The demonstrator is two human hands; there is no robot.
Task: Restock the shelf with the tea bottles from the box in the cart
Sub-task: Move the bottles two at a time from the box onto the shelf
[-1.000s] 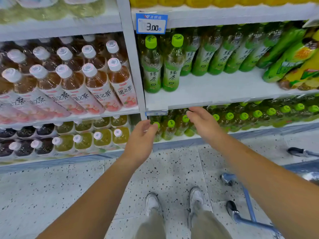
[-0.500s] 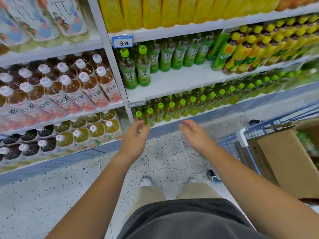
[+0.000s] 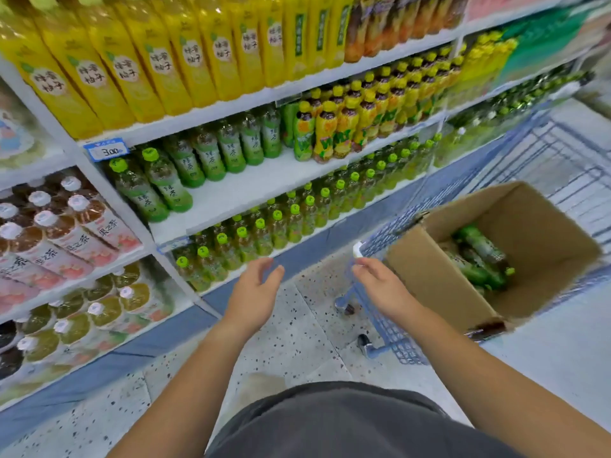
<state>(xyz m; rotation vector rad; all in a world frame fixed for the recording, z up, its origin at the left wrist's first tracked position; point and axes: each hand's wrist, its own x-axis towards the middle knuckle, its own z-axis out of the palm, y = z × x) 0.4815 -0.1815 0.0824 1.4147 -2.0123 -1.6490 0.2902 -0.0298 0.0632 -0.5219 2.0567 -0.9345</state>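
Both hung empty, slack: my left hand [image 3: 253, 295] and nearer right hand [image 3: 380, 285]; rightward, green tea bottles [image 3: 476, 259] lay seemingly flat in the brown cardboard box [image 3: 426, 272].

A single wide-angle view is supplied by the head-worn camera. The scene is viewed from above, with the lens aimed forward and steeply down. The cardboard box [image 3: 426, 276] is framed right of centre, at close range. The shelving [image 3: 264, 190] is seen obliquely, left of and beyond the box, with its boards rendered tilted. The speckled floor [image 3: 297, 325] is imaged left of the box.
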